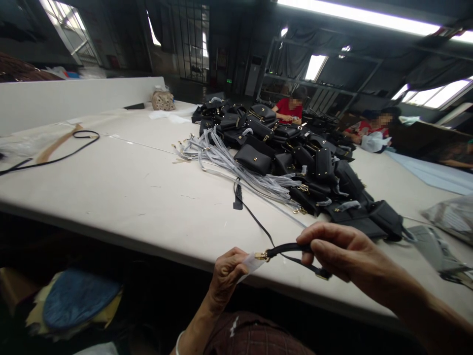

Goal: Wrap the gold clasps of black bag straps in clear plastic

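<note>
My right hand (338,251) pinches a thin black bag strap (286,250) near its gold clasp (261,256), just over the near edge of the white table (129,187). My left hand (226,275) is closed on a small piece of clear wrapping (252,263) at the clasp end. The strap runs away from my hands across the table toward a black tab (238,197). A heap of small black handbags (288,153) with gold fittings lies beyond, with a bundle of plastic-wrapped straps (229,160) beside it.
A loose black cord (55,158) lies at the table's left. Two people sit at the far side behind the bags. A patterned pouch (163,100) stands at the back. Blue and yellow cloth (74,303) lies below the table's near edge. A wrapped item (453,214) sits at the right.
</note>
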Tool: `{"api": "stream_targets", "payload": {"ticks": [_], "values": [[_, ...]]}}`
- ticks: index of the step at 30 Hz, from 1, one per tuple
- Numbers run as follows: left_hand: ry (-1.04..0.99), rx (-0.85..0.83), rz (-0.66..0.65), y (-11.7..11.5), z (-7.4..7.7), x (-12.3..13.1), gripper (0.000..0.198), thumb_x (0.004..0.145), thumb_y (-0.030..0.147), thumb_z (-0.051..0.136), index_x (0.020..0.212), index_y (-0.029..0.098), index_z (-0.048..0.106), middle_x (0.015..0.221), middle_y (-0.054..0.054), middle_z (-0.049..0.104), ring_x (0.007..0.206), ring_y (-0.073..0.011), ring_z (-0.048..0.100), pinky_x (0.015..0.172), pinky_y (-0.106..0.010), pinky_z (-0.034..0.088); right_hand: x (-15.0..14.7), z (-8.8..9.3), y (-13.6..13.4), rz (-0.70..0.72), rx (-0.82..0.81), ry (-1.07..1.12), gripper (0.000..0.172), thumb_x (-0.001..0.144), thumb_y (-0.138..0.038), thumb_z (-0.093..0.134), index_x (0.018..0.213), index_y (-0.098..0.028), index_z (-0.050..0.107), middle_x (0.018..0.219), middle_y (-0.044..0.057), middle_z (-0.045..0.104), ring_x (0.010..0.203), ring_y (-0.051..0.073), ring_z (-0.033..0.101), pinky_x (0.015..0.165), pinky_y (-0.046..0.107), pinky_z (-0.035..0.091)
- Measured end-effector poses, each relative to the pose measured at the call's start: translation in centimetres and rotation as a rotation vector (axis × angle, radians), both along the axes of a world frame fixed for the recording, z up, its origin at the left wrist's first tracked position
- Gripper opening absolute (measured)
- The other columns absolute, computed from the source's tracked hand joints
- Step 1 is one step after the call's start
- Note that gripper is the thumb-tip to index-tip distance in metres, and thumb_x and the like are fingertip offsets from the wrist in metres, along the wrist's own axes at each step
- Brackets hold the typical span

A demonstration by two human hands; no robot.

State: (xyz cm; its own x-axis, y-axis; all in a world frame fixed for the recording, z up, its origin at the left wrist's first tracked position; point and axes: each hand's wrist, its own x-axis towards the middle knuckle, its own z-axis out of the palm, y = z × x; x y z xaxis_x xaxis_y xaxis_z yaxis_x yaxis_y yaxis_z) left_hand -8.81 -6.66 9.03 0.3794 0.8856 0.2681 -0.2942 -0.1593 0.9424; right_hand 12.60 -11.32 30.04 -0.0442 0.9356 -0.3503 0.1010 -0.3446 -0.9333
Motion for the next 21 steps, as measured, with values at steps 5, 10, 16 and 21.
{"api": "stream_targets", "payload": {"ticks": [5, 10, 16, 21], "values": [[0.021, 0.040, -0.011, -0.2, 0.8, -0.4, 0.045, 0.085, 0.061, 0.062, 0.099, 0.023, 0.081, 0.083, -0.007, 0.066, 0.076, -0.0191, 0.060, 0.068, -0.027, 0.046, -0.1, -0.5, -0.1, 0.026, 0.007, -0.019, 0.031, 0.083, -0.047, 0.075, 0.096, -0.019, 0.071, 0.074, 0.005, 0.072, 0.047, 0.004, 0.036, 0.040, 0.017, 0.023], [0.019, 0.053, -0.017, -0.1, 0.2, -0.6, 0.039, 0.087, 0.055, 0.064, 0.103, 0.023, 0.080, 0.086, -0.007, 0.066, 0.078, -0.0194, 0.061, 0.070, -0.027, 0.047, -0.4, -0.3, -0.3, 0.016, 0.011, -0.029, 0.032, 0.083, -0.048, 0.075, 0.096, -0.019, 0.072, 0.074, 0.005, 0.072, 0.047, 0.005, 0.037, 0.041, 0.017, 0.025], [0.037, 0.048, -0.012, -0.1, -0.6, -0.8, 0.044, 0.087, 0.058, 0.062, 0.102, 0.021, 0.080, 0.086, -0.009, 0.067, 0.079, -0.0213, 0.061, 0.071, -0.030, 0.047, -0.4, 0.6, -0.8, 0.000, 0.027, -0.027, 0.031, 0.083, -0.048, 0.075, 0.095, -0.020, 0.072, 0.074, 0.005, 0.072, 0.048, 0.005, 0.037, 0.041, 0.017, 0.025], [0.047, 0.033, -0.024, -0.4, -0.1, -1.1, 0.045, 0.086, 0.060, 0.062, 0.103, 0.022, 0.080, 0.087, -0.009, 0.069, 0.081, -0.0225, 0.063, 0.073, -0.030, 0.049, -0.7, 0.1, -0.9, 0.018, 0.024, -0.032, 0.031, 0.083, -0.048, 0.075, 0.095, -0.019, 0.072, 0.074, 0.005, 0.072, 0.048, 0.005, 0.037, 0.041, 0.018, 0.025]]}}
